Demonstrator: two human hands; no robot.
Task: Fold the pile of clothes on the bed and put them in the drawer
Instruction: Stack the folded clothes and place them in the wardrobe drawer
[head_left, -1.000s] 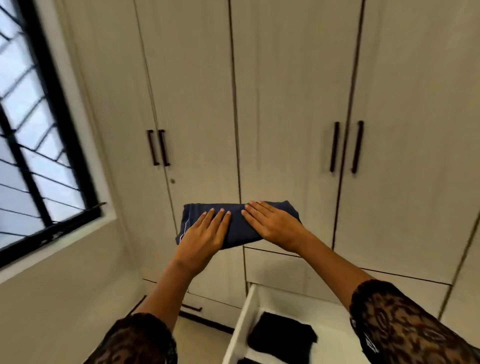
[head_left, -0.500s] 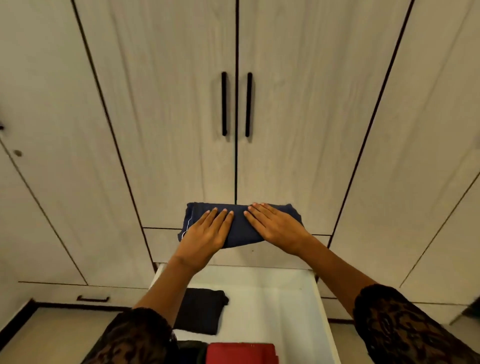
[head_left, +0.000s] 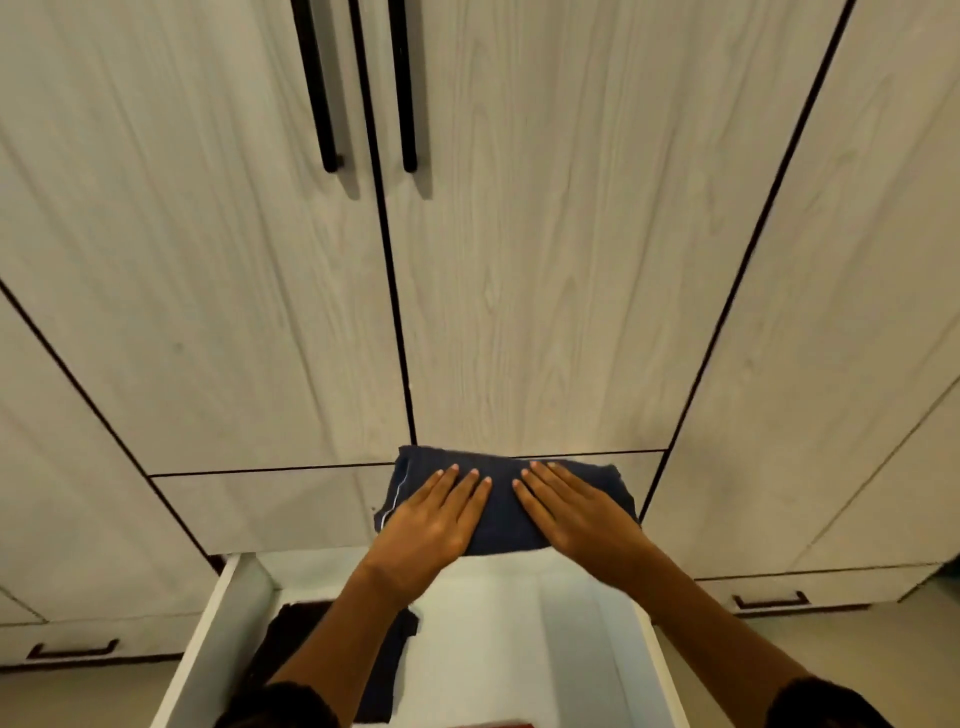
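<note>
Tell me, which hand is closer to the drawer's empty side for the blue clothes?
Probably the right hand. It lies flat on the folded navy garment over the bare white side of the drawer; the left hand sits nearer the black garment.

Left grip (head_left: 431, 519) and right grip (head_left: 576, 517) (bare hands, fingers straight) lie flat on the folded navy garment (head_left: 501, 525), above the rear of the open white drawer (head_left: 223, 629). A black folded garment (head_left: 285, 634) lies at the drawer's left. Wardrobe doors (head_left: 545, 286) stand behind.
</note>
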